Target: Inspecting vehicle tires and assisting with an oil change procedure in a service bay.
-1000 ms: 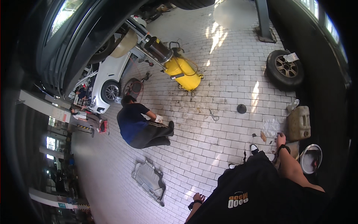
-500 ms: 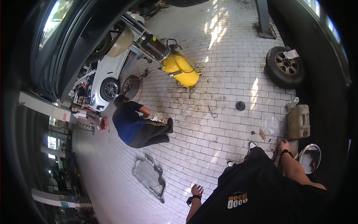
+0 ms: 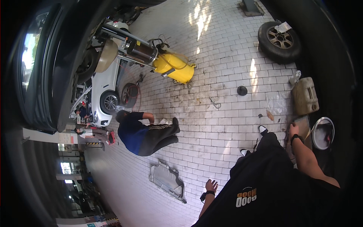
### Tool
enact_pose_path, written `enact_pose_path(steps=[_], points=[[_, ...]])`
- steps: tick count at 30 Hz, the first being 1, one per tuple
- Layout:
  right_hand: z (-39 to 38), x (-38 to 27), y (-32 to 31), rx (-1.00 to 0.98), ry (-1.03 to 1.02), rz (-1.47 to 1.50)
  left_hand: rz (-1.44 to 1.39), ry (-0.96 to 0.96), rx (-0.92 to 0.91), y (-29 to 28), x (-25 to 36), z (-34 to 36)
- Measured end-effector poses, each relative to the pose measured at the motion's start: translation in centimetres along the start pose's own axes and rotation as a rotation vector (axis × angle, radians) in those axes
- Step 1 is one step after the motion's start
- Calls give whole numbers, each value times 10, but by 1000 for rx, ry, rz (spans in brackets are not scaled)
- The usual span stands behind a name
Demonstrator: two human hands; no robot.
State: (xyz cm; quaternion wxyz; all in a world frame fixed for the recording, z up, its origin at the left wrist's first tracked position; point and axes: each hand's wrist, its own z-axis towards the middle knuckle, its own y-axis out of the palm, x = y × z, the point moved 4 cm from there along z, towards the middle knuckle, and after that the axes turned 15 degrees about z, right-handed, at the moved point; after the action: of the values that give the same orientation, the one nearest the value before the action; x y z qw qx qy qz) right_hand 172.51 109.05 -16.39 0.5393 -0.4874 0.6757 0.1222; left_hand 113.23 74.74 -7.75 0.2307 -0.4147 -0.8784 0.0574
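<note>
My left hand (image 3: 211, 185) hangs beside my body over the white tiles, its fingers apart and nothing in it. A dark watch strap shows at that wrist. My right hand (image 3: 293, 129) is lowered on the other side, its fingers curled closed; whether anything is in them is hidden. Closest to it is a flat-sided, worn panel or box (image 3: 303, 128), and I cannot tell whether they touch. Beyond stands a dirty beige jerrycan (image 3: 305, 96), with a small white bottle (image 3: 295, 77) by it. A round metal-rimmed pan (image 3: 328, 133) lies near my right forearm.
A co-worker (image 3: 138, 132) bends over near a grey plastic undertray (image 3: 166, 179). Farther off are a yellow wheeled oil drainer (image 3: 176, 68), a loose wheel (image 3: 280, 41), a white car (image 3: 102, 81), a black round piece (image 3: 242, 90), pliers-like tool (image 3: 214, 103) and clear plastic sheet (image 3: 277, 104).
My view has turned, so the floor things shift across the picture. Both hands sit slightly farther right in view; the right one stays closed and the left open.
</note>
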Motion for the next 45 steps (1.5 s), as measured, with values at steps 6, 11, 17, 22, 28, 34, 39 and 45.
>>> enact_pose_path(steps=[6, 11, 17, 22, 28, 34, 39, 45], points=[[-17, -26, 10, -52, 26, 60, 15, 77, 54, -4, 27, -6], [-12, -17, 9, -15, -25, 6, -2, 71, 40, 0, 32, -10], [-28, -50, 20, 3, -60, -18, -4, 23, 11, -6, 1, 5], [-27, -50, 22, 4, -43, 23, 31, 93, 61, 2, 3, -14], [-30, -50, 26, 1, -44, 32, -59, 62, -14, -11, -5, 8], [-6, -7, 22, -13, -43, 30, -8, 8, 3, -1, 4, -3], [-22, -25, 20, -40, 128, 70, -4, -10, 20, -1, 0, -3], [-15, -9, 15, 27, -67, -35, 4, 19, -6, -4, -5, 9]])
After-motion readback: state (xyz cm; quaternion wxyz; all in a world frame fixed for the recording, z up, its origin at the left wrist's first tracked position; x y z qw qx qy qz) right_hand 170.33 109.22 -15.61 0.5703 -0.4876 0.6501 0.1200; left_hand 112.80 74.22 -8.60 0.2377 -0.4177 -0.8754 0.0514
